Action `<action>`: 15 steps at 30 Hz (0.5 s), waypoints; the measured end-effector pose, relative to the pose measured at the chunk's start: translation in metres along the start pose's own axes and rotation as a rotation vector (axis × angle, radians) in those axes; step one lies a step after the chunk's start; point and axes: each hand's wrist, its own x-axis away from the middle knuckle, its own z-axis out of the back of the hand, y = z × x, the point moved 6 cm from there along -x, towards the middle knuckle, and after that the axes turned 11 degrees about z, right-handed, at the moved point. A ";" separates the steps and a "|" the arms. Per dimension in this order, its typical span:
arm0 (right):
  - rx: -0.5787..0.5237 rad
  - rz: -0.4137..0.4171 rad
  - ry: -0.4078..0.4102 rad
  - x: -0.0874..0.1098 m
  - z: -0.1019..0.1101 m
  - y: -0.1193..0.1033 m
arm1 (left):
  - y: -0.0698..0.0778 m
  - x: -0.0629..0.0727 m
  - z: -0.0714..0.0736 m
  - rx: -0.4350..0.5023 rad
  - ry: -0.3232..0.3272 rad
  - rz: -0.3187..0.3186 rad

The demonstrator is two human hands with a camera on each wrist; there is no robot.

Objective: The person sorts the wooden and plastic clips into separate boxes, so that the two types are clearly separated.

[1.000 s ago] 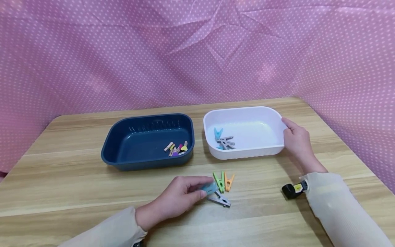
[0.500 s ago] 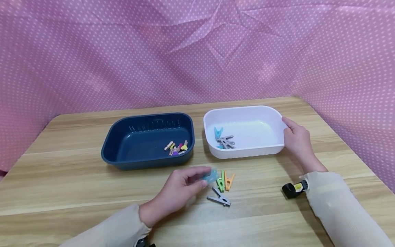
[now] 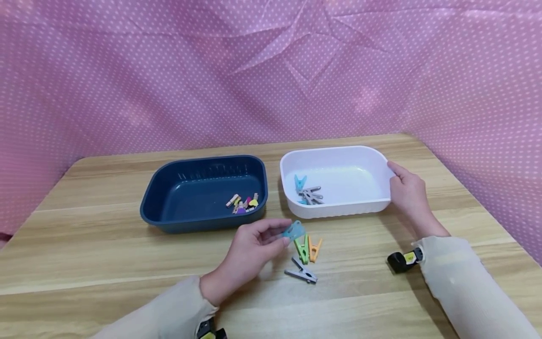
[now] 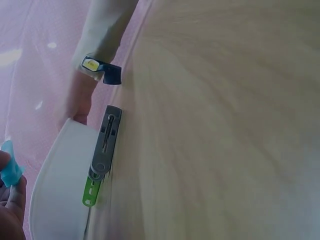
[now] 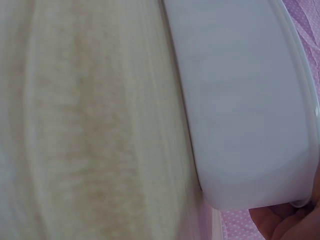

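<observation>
In the head view my left hand (image 3: 247,254) pinches a translucent blue clothespin (image 3: 295,230) between thumb and fingers, above the table. The left wrist view catches the same blue clothespin (image 4: 11,167) at its left edge. Just below it lie a green clothespin (image 3: 302,252), an orange clothespin (image 3: 314,250) and a grey clothespin (image 3: 304,273). My right hand (image 3: 410,197) grips the right end of a white basin (image 3: 351,183) by its rim. Grey clothespins (image 3: 311,194) and blue clothespins (image 3: 300,182) lie in that basin's left part.
A dark blue basin (image 3: 190,200) stands left of the white one, with several small wooden clothespins (image 3: 242,205) in its right front corner. Pink dotted cloth (image 3: 271,80) hangs behind the wooden table (image 3: 106,263) and along its sides.
My left hand has lifted the blue clothespin off the spot by the grey one and carried it up and away, toward the white basin. The right hand has stayed on the basin.
</observation>
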 end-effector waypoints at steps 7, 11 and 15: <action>0.003 0.009 0.012 -0.001 0.000 0.001 | 0.002 -0.008 -0.002 0.029 0.038 -0.007; 0.005 0.016 0.026 -0.001 0.001 0.001 | 0.007 -0.012 -0.003 0.033 0.046 -0.024; 0.003 0.014 0.029 -0.001 0.001 0.001 | 0.012 -0.015 -0.005 0.065 0.049 -0.055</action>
